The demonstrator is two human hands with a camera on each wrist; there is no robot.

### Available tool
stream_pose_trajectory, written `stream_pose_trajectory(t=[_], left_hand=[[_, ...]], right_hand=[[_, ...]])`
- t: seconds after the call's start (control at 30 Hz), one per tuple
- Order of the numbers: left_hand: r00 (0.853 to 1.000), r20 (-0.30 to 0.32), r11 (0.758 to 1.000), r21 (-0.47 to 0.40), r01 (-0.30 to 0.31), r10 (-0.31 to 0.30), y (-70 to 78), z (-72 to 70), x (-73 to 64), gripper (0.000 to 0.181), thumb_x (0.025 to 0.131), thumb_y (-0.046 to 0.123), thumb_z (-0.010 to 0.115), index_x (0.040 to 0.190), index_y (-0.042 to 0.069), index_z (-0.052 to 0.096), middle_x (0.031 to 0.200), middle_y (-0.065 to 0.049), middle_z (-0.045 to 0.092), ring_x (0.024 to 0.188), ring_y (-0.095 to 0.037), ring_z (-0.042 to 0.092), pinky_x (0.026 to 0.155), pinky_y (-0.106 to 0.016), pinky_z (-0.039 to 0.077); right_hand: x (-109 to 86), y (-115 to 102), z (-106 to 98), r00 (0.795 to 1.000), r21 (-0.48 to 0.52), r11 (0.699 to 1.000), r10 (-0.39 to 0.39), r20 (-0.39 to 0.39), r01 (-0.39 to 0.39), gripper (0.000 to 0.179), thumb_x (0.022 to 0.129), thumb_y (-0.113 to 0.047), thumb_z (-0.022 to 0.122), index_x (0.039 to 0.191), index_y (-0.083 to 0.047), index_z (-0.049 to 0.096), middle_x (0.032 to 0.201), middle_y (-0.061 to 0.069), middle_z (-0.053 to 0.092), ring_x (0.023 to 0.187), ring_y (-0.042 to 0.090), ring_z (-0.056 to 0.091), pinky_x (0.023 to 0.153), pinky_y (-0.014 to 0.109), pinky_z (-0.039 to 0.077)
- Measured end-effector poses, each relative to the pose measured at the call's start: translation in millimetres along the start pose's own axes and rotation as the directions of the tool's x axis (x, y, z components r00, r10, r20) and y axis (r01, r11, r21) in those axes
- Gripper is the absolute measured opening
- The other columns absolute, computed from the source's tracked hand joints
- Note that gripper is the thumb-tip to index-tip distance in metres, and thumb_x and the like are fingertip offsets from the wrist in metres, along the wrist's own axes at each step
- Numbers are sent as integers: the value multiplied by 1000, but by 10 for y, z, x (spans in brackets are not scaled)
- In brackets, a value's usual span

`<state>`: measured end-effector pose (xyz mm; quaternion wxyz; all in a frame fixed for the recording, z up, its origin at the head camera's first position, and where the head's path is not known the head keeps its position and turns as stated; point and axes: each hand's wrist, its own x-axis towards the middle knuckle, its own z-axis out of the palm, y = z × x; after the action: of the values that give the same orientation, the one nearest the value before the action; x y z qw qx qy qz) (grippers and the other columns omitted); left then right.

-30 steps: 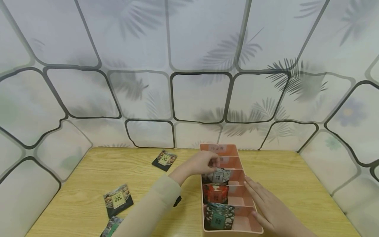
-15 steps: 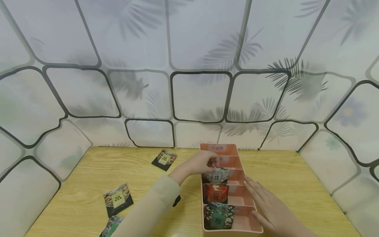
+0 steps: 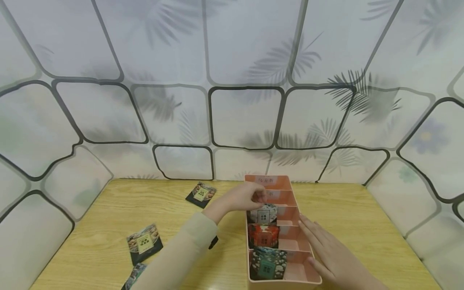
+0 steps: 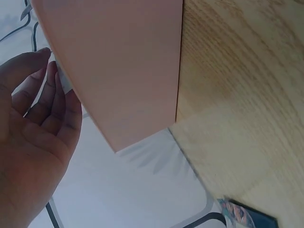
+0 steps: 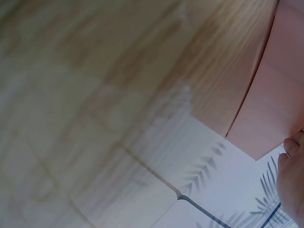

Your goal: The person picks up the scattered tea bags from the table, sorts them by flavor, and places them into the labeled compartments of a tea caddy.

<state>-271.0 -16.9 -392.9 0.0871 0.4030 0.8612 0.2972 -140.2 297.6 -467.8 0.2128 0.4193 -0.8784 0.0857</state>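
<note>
A long pink divided box [image 3: 314, 278] stands on the table. In its middle compartment sits a grey-and-white tea packet [image 3: 264, 215]. My left hand [image 3: 246, 197] reaches over the box's left wall and pinches this packet's top edge. In the left wrist view the left hand [image 4: 45, 118] shows curled fingers at the rim, with a pale corner between them. A red tea packet [image 3: 264, 237] and a green-and-black tea packet [image 3: 267, 264] stand in the two nearer compartments. My right hand [image 3: 328, 253] rests on the right rim, fingers straight.
Left of the box, a dark tea packet with a yellow label [image 3: 200, 194] lies at the back of the table [image 3: 174, 237]. Another yellow-labelled packet [image 3: 145, 243] lies nearer, partly above a packet [image 3: 134, 276] cut off by my sleeve. A patterned wall covering [image 3: 239, 121] rises behind.
My left hand has drawn slightly left, and the grey-and-white packet has slid left within its compartment. The right hand stays on the rim.
</note>
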Motion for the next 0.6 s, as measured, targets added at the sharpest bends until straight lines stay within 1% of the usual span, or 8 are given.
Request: stream_pose_trajectory(t=[0.1,0.17,0.23,0.33,0.4,0.47,0.6], left_hand=[[1000,5,999,54,7,-8,19,-51,-22,10,100,9,73,109,8,74,104,-6,74,90,-13,68,81,-24,56],[1000,5,996,84,-3,2,23,-81,-38,11,100,9,73,110,6,74,102,-6,73,86,-14,65,78,-26,54],[1000,8,995,102,-1,0,24,-117,-63,14,100,11,73,113,5,73,104,-6,73,87,-14,64,79,-27,54],[1000,10,993,114,-5,4,24,-168,-107,19,100,11,73,117,4,73,105,-7,73,88,-15,64,79,-29,54],[1000,13,993,114,-2,0,26,-202,-145,22,100,10,73,121,3,73,109,-8,74,92,-17,66,82,-31,56],[1000,15,993,115,-4,3,30,-236,-185,20,100,9,73,119,3,73,108,-9,74,92,-17,67,82,-31,56],[1000,13,993,121,-3,2,24,-310,-286,15,99,8,73,113,5,73,106,-9,74,91,-17,68,81,-28,57]], right_hand=[[13,5,-1,999,0,1000,-21,-29,21,70,110,-39,56,159,8,39,170,22,36,166,11,12,132,16,4],[14,10,3,999,-1,1000,-30,-42,30,70,111,-41,53,159,8,39,170,22,35,166,12,14,132,17,5],[18,10,0,998,-2,999,-33,-48,33,70,111,-41,53,158,8,39,170,22,36,166,13,15,132,17,5],[11,9,-1,1000,-1,1000,-15,-18,15,70,109,-38,58,159,8,39,170,22,36,166,11,11,132,16,4],[6,6,0,1000,0,1000,-3,3,3,72,106,-35,62,159,7,38,170,22,36,166,9,9,131,16,3],[-4,7,5,1000,-6,1000,8,23,-8,73,104,-33,65,160,6,38,170,22,36,166,8,6,131,16,2],[-9,16,18,1000,-14,1000,-1,13,1,73,105,-34,64,160,7,38,168,23,38,167,8,6,131,16,3]])
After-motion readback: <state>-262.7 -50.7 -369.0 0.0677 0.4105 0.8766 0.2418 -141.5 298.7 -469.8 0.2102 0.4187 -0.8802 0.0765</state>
